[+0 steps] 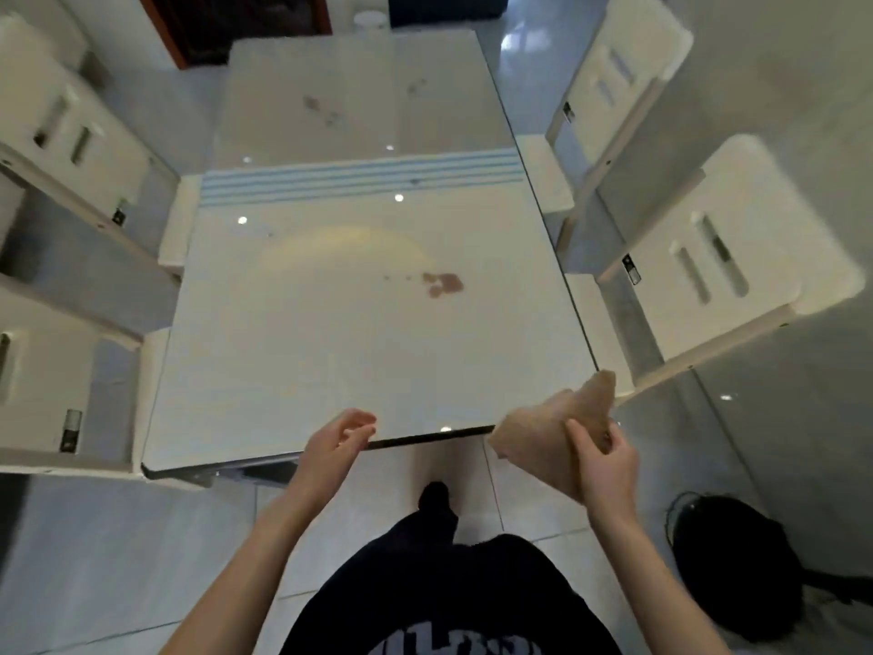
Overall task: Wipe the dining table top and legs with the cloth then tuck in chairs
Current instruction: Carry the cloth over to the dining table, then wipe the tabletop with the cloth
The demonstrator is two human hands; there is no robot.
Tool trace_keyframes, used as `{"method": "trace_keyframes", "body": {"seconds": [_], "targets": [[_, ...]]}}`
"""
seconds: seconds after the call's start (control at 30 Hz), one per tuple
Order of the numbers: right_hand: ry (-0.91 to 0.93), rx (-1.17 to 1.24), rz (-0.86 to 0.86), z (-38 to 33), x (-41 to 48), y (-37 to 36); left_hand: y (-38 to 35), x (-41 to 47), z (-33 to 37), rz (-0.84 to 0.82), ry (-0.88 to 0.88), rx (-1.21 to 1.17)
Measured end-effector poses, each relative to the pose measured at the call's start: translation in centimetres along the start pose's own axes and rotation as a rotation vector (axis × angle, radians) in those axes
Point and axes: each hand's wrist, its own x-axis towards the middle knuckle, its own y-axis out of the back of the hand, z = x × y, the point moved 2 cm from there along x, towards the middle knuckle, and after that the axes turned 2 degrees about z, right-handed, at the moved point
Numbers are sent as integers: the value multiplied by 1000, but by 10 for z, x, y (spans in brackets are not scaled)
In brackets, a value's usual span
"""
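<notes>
Wiping apparently not begun: brown stain point(441, 283) on table top point(307, 352) ahead of both hands, fainter marks beyond. Chairs point(756, 229) stand pulled out. Legs out of view.
Right hand point(602, 460) grips bunched cloth point(534, 437), held off surface at near corner. Left hand point(335, 439) empty, fingers loosely curled, over near edge.

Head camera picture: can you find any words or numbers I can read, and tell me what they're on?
Shirt: pale printed letters, blurred and cut off at the bottom edge; unreadable.
Small dark tags on the chairs: too small to read.
No other writing shows.
</notes>
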Motion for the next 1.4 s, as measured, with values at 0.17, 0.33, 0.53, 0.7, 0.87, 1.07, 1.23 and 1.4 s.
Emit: {"method": "trace_keyframes", "body": {"seconds": [0.17, 0.33, 0.53, 0.7, 0.87, 1.07, 1.23, 1.4], "targets": [[217, -54, -26, -60, 72, -33, 1, 70, 30, 12, -117, 217], [665, -410, -108, -87, 145, -74, -13, 137, 48, 68, -190, 431], [830, -884, -596, 13, 173, -128, -40, 188, 27, 130, -137, 576], [818, -988, -714, 29, 166, -125, -53, 202, 14, 140, -171, 692], [992, -875, -811, 11, 179, -137, -43, 235, 7, 193, -161, 822], [1214, -1033, -1017, 50, 221, -163, -44, 258, -14, 214, -127, 857], [1224, -960, -884, 28, 268, -187, -45, 259, -22, 289, -160, 842], [1062, -990, -609, -28, 393, -258, -46, 261, -27, 382, -229, 834]]}}
